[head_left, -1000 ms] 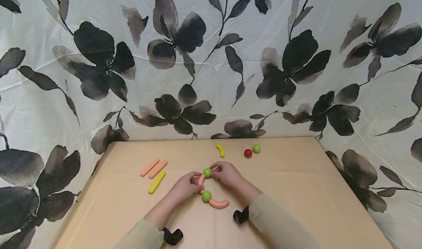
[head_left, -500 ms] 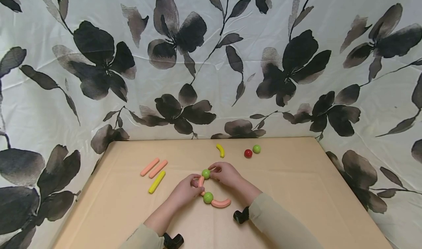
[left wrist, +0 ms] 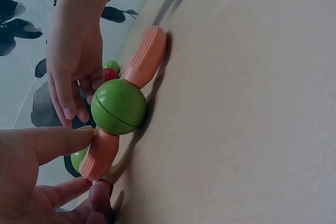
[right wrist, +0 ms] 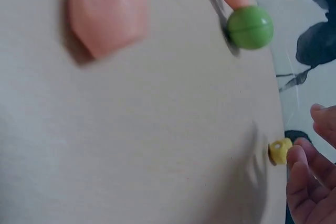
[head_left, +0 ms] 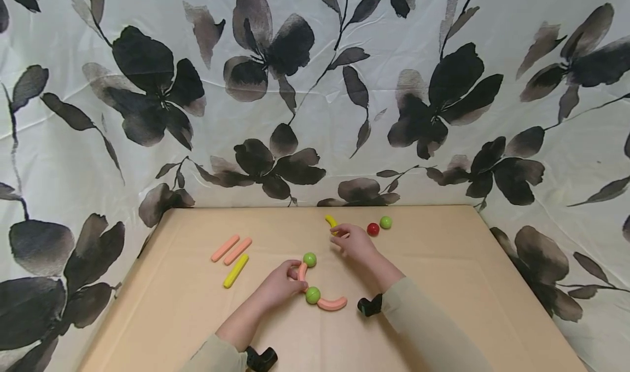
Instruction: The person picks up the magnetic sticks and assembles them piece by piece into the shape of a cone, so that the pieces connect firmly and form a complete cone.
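Left hand (head_left: pixel 281 280) pinches a pink arc (head_left: pixel 302 272); loose right hand (head_left: pixel 355 243) hovers by yellow arc (head_left: pixel 330 220), table edge (head_left: pixel 275 208) beyond.

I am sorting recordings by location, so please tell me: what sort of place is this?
Perhaps an indoor tabletop set up for recording: a tan table, a floral cloth backdrop behind it, and two black wrist-worn devices.

The left hand (head_left: pixel 280 280) is bent into a pinch, thumb opposing fingers. The right hand (head_left: pixel 355 243) lies farther forward (both forearms (head_left: pixel 384 271) slant inward), its fingers loosely bent, with a gap between them and the thumb.
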`<action>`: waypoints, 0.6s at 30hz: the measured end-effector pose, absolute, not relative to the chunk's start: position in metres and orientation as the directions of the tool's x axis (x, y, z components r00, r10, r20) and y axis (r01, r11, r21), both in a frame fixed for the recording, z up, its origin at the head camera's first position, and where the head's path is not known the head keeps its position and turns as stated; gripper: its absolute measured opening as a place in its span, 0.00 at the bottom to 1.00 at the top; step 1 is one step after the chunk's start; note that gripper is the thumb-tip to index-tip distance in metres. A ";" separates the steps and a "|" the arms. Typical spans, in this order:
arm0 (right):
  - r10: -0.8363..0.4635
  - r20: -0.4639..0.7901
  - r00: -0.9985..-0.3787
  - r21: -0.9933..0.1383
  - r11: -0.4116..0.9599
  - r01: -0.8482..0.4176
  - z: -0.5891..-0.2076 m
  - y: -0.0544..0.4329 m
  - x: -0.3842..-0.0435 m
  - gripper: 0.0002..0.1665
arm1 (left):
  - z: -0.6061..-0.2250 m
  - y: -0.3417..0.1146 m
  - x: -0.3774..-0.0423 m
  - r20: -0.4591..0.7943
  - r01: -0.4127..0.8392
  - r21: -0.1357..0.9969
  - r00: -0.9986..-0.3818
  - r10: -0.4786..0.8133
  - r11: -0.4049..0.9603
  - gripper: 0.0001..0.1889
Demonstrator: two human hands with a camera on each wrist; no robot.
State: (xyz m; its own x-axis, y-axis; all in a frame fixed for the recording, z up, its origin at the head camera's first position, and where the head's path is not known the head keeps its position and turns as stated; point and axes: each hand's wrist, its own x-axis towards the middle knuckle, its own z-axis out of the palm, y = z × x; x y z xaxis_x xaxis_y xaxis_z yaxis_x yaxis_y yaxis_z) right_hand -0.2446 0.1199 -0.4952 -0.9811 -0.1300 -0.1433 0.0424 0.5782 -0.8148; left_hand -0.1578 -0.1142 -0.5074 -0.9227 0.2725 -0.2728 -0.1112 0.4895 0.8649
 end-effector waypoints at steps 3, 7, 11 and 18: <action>-0.109 -0.126 -0.986 -0.821 0.569 0.042 -0.496 0.121 -0.253 0.18 | -0.507 -0.115 -0.158 -0.270 -0.108 0.869 -0.921 0.281 0.484 0.33; -0.079 -0.109 -0.991 -0.813 0.580 0.043 -0.500 0.118 -0.263 0.23 | -0.506 -0.114 -0.158 -0.266 -0.103 0.867 -0.923 0.278 0.488 0.34; -0.046 -0.100 -0.994 -0.772 0.634 0.048 -0.504 0.115 -0.274 0.28 | -0.506 -0.114 -0.157 -0.264 -0.106 0.869 -0.925 0.274 0.483 0.34; -0.005 -0.139 -0.990 -0.722 0.685 0.098 -0.513 0.110 -0.290 0.30 | -0.507 -0.116 -0.158 -0.260 -0.107 0.876 -0.926 0.274 0.470 0.34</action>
State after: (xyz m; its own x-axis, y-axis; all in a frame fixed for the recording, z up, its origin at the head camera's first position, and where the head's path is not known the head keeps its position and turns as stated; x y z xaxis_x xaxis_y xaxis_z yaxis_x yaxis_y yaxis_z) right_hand -0.2900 0.1100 -0.5135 -0.9903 -0.0046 -0.1388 0.0981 0.6845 -0.7223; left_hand -0.1575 -0.1158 -0.5074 -0.9260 0.2741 -0.2596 -0.1066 0.4700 0.8762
